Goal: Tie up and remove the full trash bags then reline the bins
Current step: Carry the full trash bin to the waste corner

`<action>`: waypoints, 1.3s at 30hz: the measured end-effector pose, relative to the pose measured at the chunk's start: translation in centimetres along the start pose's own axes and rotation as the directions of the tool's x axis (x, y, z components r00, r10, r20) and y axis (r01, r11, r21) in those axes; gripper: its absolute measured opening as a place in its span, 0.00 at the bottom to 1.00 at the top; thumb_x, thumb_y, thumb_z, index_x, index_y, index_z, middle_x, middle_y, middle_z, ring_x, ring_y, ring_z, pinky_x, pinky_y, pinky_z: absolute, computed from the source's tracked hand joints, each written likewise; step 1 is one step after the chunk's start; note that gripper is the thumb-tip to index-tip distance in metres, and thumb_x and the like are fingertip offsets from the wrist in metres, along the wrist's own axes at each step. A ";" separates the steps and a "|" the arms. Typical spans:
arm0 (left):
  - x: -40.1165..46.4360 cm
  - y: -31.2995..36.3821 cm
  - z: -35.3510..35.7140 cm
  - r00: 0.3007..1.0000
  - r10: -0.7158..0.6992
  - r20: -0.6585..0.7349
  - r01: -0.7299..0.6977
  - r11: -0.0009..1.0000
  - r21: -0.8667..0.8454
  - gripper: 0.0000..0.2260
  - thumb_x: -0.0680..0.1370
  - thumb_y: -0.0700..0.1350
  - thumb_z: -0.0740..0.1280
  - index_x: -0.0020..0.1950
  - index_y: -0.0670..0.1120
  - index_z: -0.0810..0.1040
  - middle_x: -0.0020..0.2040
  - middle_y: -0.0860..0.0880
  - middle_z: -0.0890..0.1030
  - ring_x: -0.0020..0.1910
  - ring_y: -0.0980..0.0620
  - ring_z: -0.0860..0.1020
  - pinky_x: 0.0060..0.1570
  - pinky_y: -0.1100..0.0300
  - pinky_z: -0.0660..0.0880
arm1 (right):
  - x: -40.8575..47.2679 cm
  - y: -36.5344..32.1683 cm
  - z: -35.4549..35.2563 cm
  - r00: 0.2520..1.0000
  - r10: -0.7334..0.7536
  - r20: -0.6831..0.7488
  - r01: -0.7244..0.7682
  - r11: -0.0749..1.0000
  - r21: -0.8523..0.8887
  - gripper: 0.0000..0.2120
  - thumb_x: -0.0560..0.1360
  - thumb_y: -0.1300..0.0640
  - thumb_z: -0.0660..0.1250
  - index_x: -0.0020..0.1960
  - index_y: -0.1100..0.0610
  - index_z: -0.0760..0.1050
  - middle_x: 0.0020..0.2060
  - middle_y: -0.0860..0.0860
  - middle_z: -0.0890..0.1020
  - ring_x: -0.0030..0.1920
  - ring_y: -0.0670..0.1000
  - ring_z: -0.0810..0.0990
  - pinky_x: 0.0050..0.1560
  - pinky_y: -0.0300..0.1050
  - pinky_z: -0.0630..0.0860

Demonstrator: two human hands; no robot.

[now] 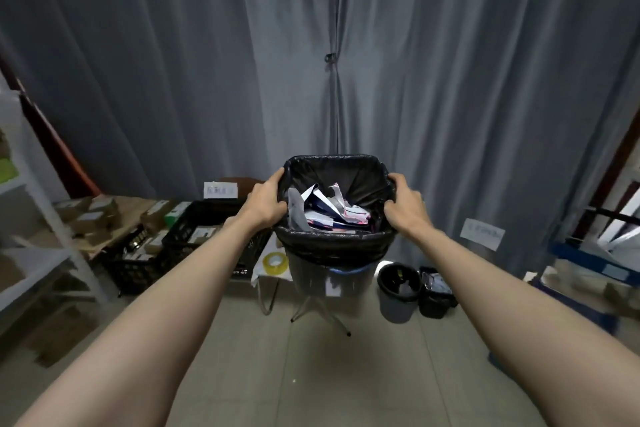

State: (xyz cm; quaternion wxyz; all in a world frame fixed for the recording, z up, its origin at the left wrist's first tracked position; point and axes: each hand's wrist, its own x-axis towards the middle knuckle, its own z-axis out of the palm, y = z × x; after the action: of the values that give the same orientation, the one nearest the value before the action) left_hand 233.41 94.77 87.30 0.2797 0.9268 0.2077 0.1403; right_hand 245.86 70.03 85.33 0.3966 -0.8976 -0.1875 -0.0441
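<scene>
A grey bin (332, 279) stands in the middle of the scene, in front of a long grey curtain (450, 80), and a black trash bag (341, 246) lines it, folded down over the rim. Crumpled paper and wrappers (325, 206) lie inside the bag, well below its top edge. Both arms reach forward from the near edge. The left hand (265, 203) grips the left side of the bag's rim, fingers curled over the edge and thumb on the outside. The right hand (405, 203) grips the right side the same way, its fingers bunching the black plastic against the rim. The bin appears to rest on a thin metal stand (320, 310) whose legs spread on the tiled floor (311, 374).

Just right of the bin, on the floor, stand 2 smaller bins: a round grey one (398, 295) with a dark liner, and beside it a black square one (436, 293) with rubbish in it. To the left, a roll of yellowish tape (275, 262) lies on a small white tabletop (266, 250). Further left, black plastic crates (187, 236) and cardboard boxes (90, 215) sit low against the curtain, and white shelving (38, 253) runs along the left edge. A blue rack (585, 263) stands at the far right.
</scene>
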 end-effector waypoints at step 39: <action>47.1 31.1 58.1 0.734 0.467 0.494 -0.396 0.884 -0.248 0.31 0.79 0.41 0.63 0.79 0.49 0.56 0.69 0.41 0.74 0.63 0.39 0.75 0.55 0.58 0.69 | 37.4 53.1 -12.9 0.841 0.488 -0.231 -0.510 0.859 -0.042 0.27 0.75 0.68 0.58 0.74 0.58 0.63 0.59 0.61 0.79 0.57 0.63 0.77 0.49 0.47 0.72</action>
State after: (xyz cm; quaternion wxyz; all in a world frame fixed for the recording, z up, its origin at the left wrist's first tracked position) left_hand 306.01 66.31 65.36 0.3442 0.9309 -0.1099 -0.0527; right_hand 301.12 39.19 65.73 0.3657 -0.9244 0.0988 -0.0444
